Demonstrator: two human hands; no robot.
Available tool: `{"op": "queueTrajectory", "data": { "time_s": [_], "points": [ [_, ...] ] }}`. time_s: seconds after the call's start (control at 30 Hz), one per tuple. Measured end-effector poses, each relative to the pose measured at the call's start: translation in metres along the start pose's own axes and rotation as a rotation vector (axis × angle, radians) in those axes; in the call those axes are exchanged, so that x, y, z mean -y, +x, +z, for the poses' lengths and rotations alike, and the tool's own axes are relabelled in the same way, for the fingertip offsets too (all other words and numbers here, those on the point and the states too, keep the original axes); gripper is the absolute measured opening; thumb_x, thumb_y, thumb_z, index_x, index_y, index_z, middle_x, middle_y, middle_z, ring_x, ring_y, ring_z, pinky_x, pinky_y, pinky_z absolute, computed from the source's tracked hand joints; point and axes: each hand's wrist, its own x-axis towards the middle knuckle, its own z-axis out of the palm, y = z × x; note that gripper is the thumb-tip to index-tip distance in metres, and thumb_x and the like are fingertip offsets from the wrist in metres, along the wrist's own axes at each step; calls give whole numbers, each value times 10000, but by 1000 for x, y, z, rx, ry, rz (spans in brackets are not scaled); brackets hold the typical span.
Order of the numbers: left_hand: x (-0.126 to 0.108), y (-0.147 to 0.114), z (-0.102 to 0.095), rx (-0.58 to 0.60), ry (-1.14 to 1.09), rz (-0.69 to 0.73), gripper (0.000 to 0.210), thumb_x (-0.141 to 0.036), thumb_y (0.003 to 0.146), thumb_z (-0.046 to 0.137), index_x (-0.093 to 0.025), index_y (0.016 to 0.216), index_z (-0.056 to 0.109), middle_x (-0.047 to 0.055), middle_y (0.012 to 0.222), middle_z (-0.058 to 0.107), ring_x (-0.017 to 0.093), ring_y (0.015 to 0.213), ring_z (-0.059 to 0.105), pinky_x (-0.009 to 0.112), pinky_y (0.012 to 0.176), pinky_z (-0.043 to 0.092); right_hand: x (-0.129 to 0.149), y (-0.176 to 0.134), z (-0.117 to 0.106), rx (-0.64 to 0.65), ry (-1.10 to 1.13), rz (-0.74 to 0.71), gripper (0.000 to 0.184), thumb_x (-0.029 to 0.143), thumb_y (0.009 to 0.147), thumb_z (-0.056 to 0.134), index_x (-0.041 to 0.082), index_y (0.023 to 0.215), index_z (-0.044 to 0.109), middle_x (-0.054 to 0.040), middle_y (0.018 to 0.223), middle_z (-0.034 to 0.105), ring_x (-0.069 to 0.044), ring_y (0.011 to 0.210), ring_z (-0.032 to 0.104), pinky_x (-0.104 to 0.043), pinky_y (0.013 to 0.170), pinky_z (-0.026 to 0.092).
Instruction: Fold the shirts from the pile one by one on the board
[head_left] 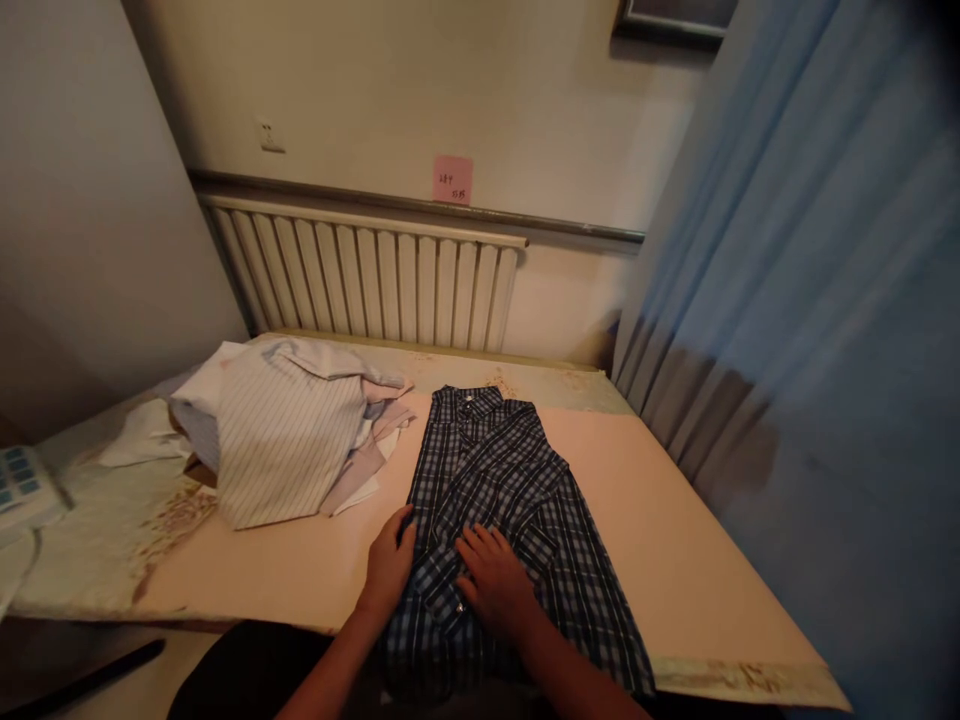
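The right hand (495, 580) rests palm down with its fingers loosely extended on a dark plaid shirt (480, 460), gripping nothing, while the left hand (391, 555) curves at the shirt's left edge, and I cannot tell whether it pinches the cloth. The shirt lies on a table (675, 530), collar at the far end, beside a heap of pale clothes (292, 430) on the left; beyond are a radiator (375, 275) and, right, a blue curtain (750, 300).
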Motion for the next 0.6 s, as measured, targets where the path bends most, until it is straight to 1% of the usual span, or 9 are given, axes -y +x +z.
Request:
{"op": "queueTrajectory", "data": {
  "time_s": [0.03, 0.1, 0.17, 0.23, 0.27, 0.33, 0.4, 0.5, 0.6],
  "points": [
    [-7, 1, 1, -14, 56, 76, 389, -310, 895, 416, -153, 1198, 603, 106, 1229, 658, 233, 1167, 601, 453, 1049, 456, 0, 0, 1, -4, -1, -1, 522, 480, 938, 490, 242, 1401, 454, -58, 1464, 459, -255, 1382, 351, -483, 1159, 243],
    [-22, 2, 6, -1, 149, 296, 399, -244, 904, 398, -169, 1252, 577, 101, 1304, 613, 227, 1243, 545, 463, 1094, 412, -1, 0, 2, -7, 0, -2, 524, 479, 934, 496, 240, 1398, 457, -60, 1459, 465, -257, 1380, 353, -483, 1158, 243],
    [-33, -1, 17, 73, 203, 507, 421, -205, 919, 375, -198, 1304, 544, 80, 1367, 571, 210, 1308, 484, 456, 1118, 389, -1, -1, 3, -9, 7, -2, 526, 467, 928, 512, 233, 1396, 458, -65, 1455, 470, -259, 1377, 357, -485, 1159, 237],
    [-34, -6, 31, 157, 254, 611, 426, -195, 933, 357, -218, 1320, 532, 67, 1381, 562, 196, 1318, 476, 438, 1101, 415, -2, -1, 4, -12, 22, -2, 526, 449, 920, 531, 228, 1392, 461, -67, 1455, 469, -259, 1378, 355, -483, 1162, 229],
    [-30, -8, 38, 187, 284, 621, 421, -197, 937, 352, -218, 1316, 536, 68, 1376, 568, 192, 1308, 489, 426, 1085, 435, -2, -2, 5, -14, 30, -2, 525, 444, 916, 539, 227, 1388, 465, -67, 1456, 468, -258, 1378, 356, -480, 1164, 227],
    [-17, -11, 50, 217, 354, 591, 407, -208, 941, 356, -204, 1299, 550, 81, 1354, 586, 192, 1275, 524, 411, 1053, 468, -3, -3, 7, -26, 43, 0, 517, 442, 913, 545, 227, 1379, 475, -67, 1455, 469, -253, 1376, 360, -474, 1166, 227],
    [-1, -13, 56, 225, 422, 567, 393, -221, 941, 370, -190, 1282, 563, 90, 1338, 599, 207, 1261, 537, 426, 1050, 467, -5, -3, 10, -47, 49, 0, 509, 445, 917, 538, 226, 1373, 481, -64, 1443, 484, -247, 1372, 366, -470, 1167, 230],
    [13, -14, 56, 241, 494, 594, 390, -222, 946, 372, -188, 1287, 557, 82, 1356, 586, 222, 1292, 505, 465, 1082, 423, -6, -4, 14, -68, 51, -9, 500, 446, 921, 534, 225, 1367, 488, -55, 1416, 516, -241, 1366, 376, -467, 1166, 240],
    [13, -15, 54, 249, 537, 605, 397, -222, 949, 367, -173, 1302, 541, 84, 1372, 572, 220, 1307, 487, 461, 1093, 403, -6, -3, 15, -77, 46, -9, 497, 447, 919, 539, 222, 1360, 496, -56, 1404, 528, -238, 1362, 383, -467, 1164, 250]
  ]
}}
